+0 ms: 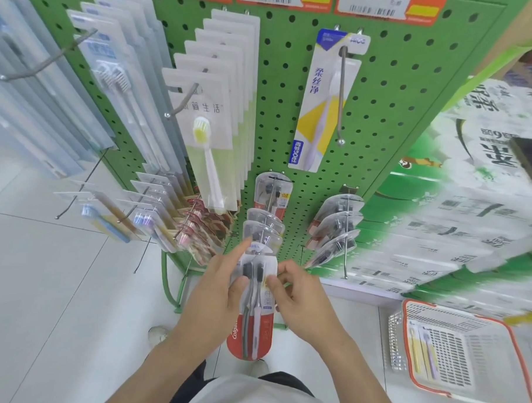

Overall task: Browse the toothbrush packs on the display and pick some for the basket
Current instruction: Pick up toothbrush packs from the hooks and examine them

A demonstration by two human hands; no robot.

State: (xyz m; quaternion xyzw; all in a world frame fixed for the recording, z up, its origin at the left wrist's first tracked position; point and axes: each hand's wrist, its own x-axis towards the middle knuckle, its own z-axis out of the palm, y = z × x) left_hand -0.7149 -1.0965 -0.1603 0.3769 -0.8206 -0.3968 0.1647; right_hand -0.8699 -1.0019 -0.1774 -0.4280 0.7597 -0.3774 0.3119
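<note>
A red-based toothbrush pack (252, 304) was pinched at its edges by the fingers of the left hand (221, 286) and right hand (300, 297), seemingly for inspection, below the green pegboard (394, 94); the basket (509, 330) waited nearby.

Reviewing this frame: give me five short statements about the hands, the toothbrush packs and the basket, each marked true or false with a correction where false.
1. Both hands hold the red-bottomed clear twin toothbrush pack. True: the left hand and right hand grip its sides.
2. The white plastic basket with orange rim is empty. False: a pack of yellow and purple toothbrushes lies in it.
3. The basket sits on the floor to the person's right. True.
4. The pegboard display is blue. False: it is green.
5. The blue, white and yellow single-toothbrush pack lies in the basket. False: it hangs on a pegboard hook.
</note>
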